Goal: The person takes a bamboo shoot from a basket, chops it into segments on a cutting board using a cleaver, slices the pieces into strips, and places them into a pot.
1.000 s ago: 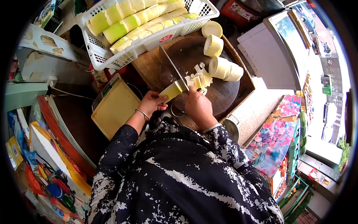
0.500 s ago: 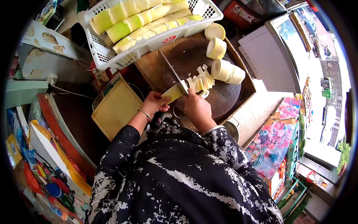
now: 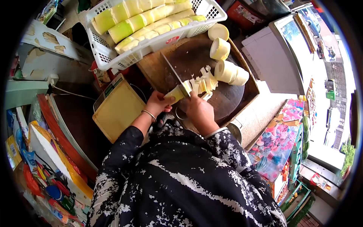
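Observation:
My right hand is closed around the handle of a knife, whose long blade points away to the upper left. Pinched in the fingers of my left hand is a pale yellow bamboo shoot piece, lying against the blade's near side. Just beyond the blade, cut bamboo shoot slices lie in a loose heap on a round dark chopping block. Thick bamboo shoot rounds stand along the block's right side. My right fingers partly hide the handle.
A white plastic basket of long peeled bamboo shoots stands behind the block. Left of my hands is a scale with a yellowish tray. A metal bowl sits by my right forearm, near a flower-patterned box.
The knife has shifted slightly, and a slice now shows on the blade's far side. My left hand has moved a little to the right with the bamboo shoot piece.

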Demonstrator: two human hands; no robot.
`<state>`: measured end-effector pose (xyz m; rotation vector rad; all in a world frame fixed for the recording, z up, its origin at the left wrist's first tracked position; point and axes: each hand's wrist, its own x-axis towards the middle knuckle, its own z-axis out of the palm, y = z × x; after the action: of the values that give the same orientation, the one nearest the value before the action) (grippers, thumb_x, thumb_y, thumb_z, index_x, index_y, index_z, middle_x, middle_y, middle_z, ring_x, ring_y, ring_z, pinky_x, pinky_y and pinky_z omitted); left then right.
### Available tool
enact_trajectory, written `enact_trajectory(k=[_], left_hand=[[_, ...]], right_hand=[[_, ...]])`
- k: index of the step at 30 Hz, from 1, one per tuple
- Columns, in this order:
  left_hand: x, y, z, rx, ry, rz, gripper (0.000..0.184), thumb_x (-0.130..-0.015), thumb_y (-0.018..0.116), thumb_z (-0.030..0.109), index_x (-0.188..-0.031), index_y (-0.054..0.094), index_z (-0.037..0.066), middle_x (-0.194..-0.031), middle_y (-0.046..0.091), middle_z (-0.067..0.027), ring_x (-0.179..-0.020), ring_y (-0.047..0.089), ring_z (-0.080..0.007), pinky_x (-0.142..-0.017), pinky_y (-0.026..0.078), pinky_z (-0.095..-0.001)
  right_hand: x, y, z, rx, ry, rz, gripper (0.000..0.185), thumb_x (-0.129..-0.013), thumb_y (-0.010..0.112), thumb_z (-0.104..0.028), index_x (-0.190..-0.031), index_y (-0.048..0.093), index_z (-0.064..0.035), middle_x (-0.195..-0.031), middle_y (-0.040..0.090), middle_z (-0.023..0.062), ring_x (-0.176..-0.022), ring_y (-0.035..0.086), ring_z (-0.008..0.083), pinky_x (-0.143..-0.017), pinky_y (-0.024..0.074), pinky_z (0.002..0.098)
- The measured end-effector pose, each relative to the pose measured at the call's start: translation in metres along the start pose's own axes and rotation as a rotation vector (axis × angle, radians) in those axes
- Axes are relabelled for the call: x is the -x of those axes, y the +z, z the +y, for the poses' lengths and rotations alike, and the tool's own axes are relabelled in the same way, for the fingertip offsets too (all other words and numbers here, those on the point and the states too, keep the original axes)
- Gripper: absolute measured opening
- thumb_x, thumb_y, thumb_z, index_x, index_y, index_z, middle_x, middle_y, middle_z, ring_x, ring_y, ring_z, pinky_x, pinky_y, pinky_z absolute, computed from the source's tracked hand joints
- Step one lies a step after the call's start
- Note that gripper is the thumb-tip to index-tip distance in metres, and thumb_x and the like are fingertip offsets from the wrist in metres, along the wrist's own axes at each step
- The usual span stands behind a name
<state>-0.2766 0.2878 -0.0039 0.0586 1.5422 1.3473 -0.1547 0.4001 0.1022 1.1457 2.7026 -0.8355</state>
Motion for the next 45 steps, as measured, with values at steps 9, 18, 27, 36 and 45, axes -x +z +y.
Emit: enact_trajectory(k=[9, 18, 27, 36, 45], left_hand=[[-0.002, 0.003, 0.014, -0.098, 0.021, 0.019, 0.048, -0.072, 0.077, 0.022, -0.09, 0.038, 0.002, -0.076, 0.055, -0.0108, -0.055, 0.059, -0.0151, -0.047, 0.051, -0.026], [-0.006, -0.001, 0.013, -0.16, 0.024, 0.012, 0.045, -0.072, 0.076, 0.025, -0.087, 0.04, 0.003, -0.071, 0.056, -0.0094, -0.054, 0.059, -0.0153, -0.044, 0.05, -0.0256], [-0.01, -0.001, 0.015, -0.152, 0.03, -0.009, 0.049, -0.07, 0.078, 0.027, -0.086, 0.039, 0.003, -0.069, 0.055, -0.0084, -0.052, 0.057, -0.0135, -0.044, 0.049, -0.0244], [-0.009, -0.001, 0.014, -0.189, 0.042, -0.016, 0.046, -0.071, 0.077, 0.028, -0.084, 0.04, 0.003, -0.07, 0.055, -0.009, -0.052, 0.058, -0.0143, -0.044, 0.05, -0.0258], [-0.005, 0.005, 0.018, -0.197, 0.033, 0.023, 0.05, -0.069, 0.079, 0.03, -0.083, 0.039, 0.003, -0.065, 0.054, -0.0083, -0.047, 0.055, -0.0131, -0.041, 0.047, -0.0247]], right_hand=[[-0.007, 0.011, 0.011, 0.043, -0.012, -0.016, 0.022, -0.084, 0.052, -0.021, -0.098, 0.051, -0.0041, -0.068, 0.061, 0.0205, -0.066, 0.06, 0.0386, -0.059, 0.0473, 0.0464], [-0.007, 0.008, 0.011, 0.035, -0.003, -0.016, 0.022, -0.084, 0.052, -0.022, -0.096, 0.05, -0.0042, -0.068, 0.061, 0.0206, -0.066, 0.06, 0.0384, -0.059, 0.0473, 0.0468], [-0.01, 0.001, 0.004, 0.033, -0.014, 0.012, 0.021, -0.084, 0.053, -0.022, -0.094, 0.051, -0.0043, -0.07, 0.061, 0.0199, -0.067, 0.06, 0.0379, -0.058, 0.0471, 0.0465], [0.0, -0.002, -0.003, -0.013, -0.042, 0.047, 0.019, -0.083, 0.052, -0.021, -0.091, 0.05, -0.0039, -0.07, 0.062, 0.0189, -0.066, 0.06, 0.0387, -0.059, 0.0476, 0.0465], [-0.007, 0.008, 0.005, 0.035, -0.025, 0.022, 0.019, -0.083, 0.053, -0.022, -0.088, 0.05, -0.004, -0.069, 0.061, 0.0195, -0.066, 0.06, 0.0381, -0.058, 0.0475, 0.0465]])
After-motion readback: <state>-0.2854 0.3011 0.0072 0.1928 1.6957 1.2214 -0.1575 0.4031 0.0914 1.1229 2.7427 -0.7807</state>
